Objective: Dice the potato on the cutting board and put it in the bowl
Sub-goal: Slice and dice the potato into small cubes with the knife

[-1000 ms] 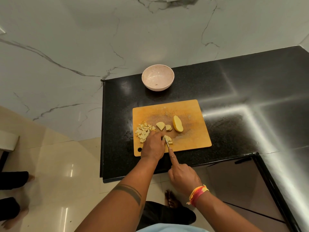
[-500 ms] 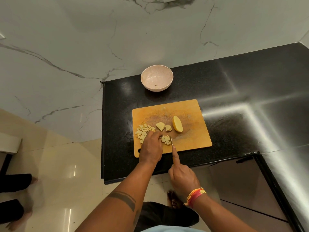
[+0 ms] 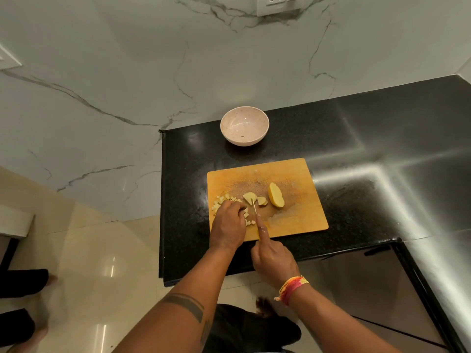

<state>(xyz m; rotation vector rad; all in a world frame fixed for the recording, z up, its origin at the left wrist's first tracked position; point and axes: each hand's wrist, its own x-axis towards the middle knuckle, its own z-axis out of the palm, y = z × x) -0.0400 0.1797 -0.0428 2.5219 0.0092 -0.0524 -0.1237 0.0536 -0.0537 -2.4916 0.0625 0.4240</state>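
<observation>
A wooden cutting board (image 3: pixel 293 217) lies on the black counter. On it sit a potato half (image 3: pixel 276 195), two smaller potato pieces (image 3: pixel 249 197) and a pile of diced potato (image 3: pixel 221 201) at the left. My right hand (image 3: pixel 272 256) grips a knife (image 3: pixel 254 208), index finger stretched along its spine, blade tip at the small pieces. My left hand (image 3: pixel 228 225) rests curled on the board over the diced bits; what its fingertips hold is hidden. An empty pale pink bowl (image 3: pixel 244 125) stands behind the board.
The black counter (image 3: pixel 369 149) runs right and back to a marble wall with a socket plate (image 3: pixel 280 5). Its left edge drops to a tiled floor, where another person's feet (image 3: pixel 25 284) show at far left. A cabinet front (image 3: pixel 382 289) sits below right.
The knife has moved up the board from the freshly cut bits toward the two small pieces. My left hand shifted left and up over the diced pile.
</observation>
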